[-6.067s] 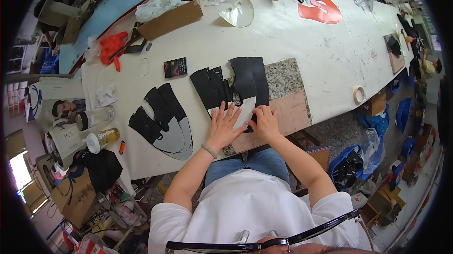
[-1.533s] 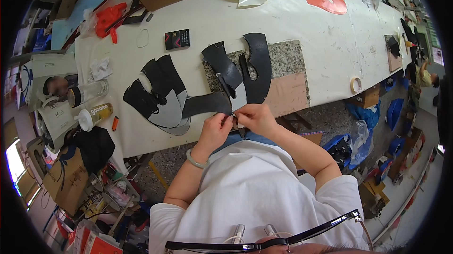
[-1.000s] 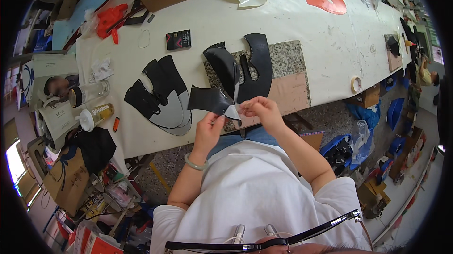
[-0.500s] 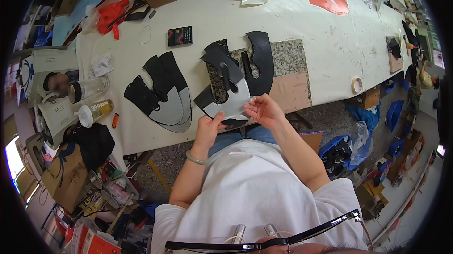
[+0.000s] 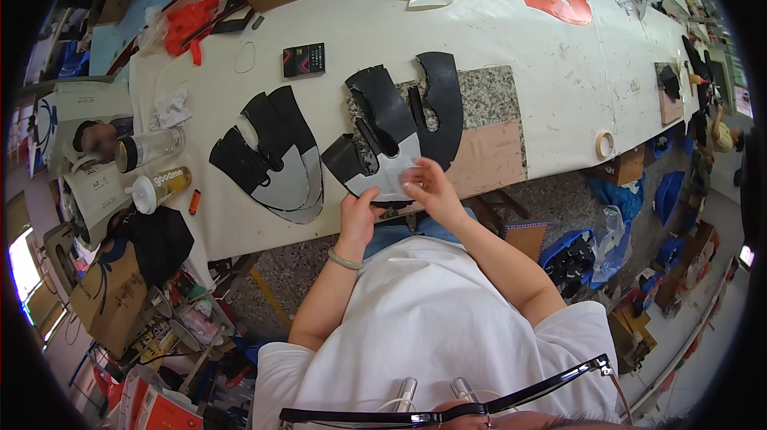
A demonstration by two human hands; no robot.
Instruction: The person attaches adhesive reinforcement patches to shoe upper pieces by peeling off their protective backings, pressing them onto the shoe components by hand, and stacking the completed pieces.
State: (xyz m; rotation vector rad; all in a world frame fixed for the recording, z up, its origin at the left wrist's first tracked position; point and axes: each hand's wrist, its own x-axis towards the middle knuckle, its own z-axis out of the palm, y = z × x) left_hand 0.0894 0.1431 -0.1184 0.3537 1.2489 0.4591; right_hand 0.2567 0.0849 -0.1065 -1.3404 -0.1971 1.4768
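A flat shoe upper (image 5: 390, 110), black with a light grey toe, lies at the table's near edge, partly over a speckled stone slab (image 5: 489, 96). My left hand (image 5: 356, 221) pinches its near left edge between thumb and fingers. At the right side of the grey toe, my right hand (image 5: 435, 192) has its fingers bent and closed on the edge; what the fingertips hold is partly hidden. Behind it on the slab lies another black upper (image 5: 446, 110). To the left rests a stack of black-and-grey uppers (image 5: 276, 130), overlapping one another.
A tan sheet (image 5: 487, 160) covers the slab's near part. Beyond the stack sits a small black box (image 5: 304, 60). At the left stand a lidded cup (image 5: 164, 189) and a clear jar (image 5: 156, 147), near an orange lighter (image 5: 195, 202). A tape roll (image 5: 604, 143) lies at the right edge.
The shoe upper has flattened down and shifted slightly left, its black far part now spread wider. My right hand has moved a little left along the grey toe.
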